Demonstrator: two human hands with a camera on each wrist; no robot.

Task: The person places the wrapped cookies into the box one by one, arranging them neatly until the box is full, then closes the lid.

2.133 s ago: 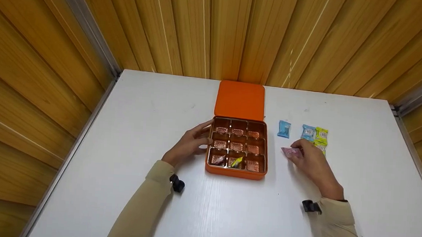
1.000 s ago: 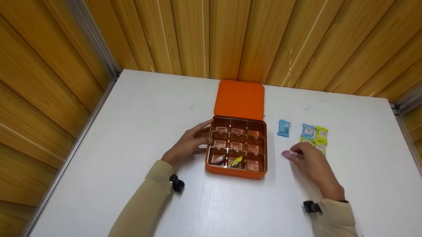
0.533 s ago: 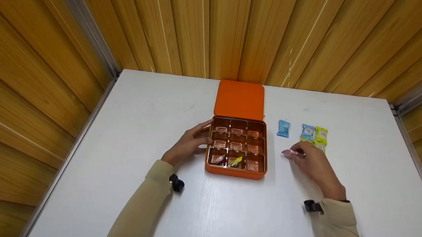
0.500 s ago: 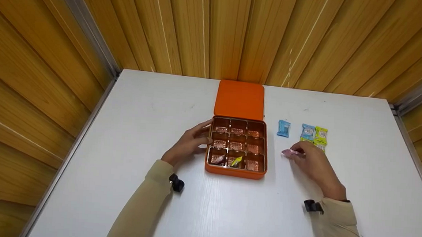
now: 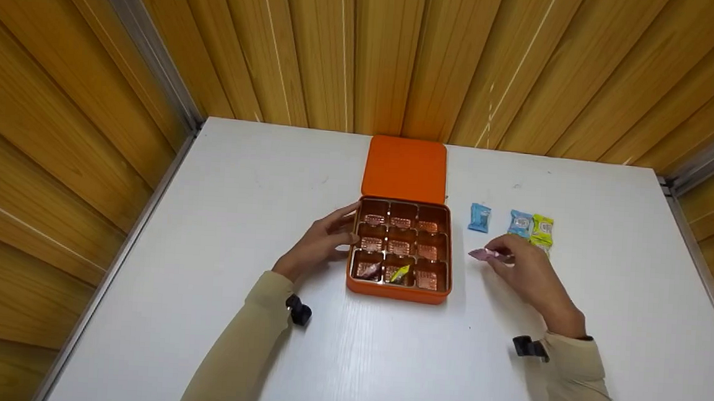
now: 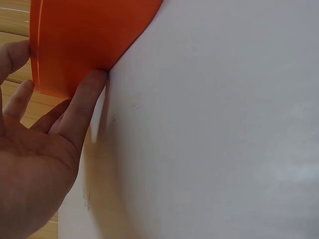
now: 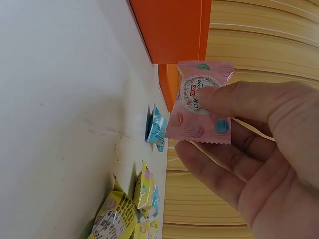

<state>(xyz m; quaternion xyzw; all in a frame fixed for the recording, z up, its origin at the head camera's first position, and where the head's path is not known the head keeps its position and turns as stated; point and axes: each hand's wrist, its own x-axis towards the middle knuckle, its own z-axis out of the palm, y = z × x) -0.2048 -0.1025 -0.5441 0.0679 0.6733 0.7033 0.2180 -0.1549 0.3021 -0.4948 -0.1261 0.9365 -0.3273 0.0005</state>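
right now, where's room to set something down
Bare: table left of the left hand and orange tin; also in front, between the sleeves. Crowded: right of the tin, with the right hand, pink packet, blue packets and yellow packets.

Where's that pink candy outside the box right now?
In the head view, the pink candy is in the right hand's grip, right of the orange box and below the lone blue candy.

**Booth-like work space, walled on three sides**

Yellow-brown, ridged, wood-grained walls (image 5: 381, 53) enclose a flat white tabletop (image 5: 353, 361), with straight grey metal strips (image 5: 151, 39) at the corners. Whether it belongs to a lab, workshop or office cannot be told.
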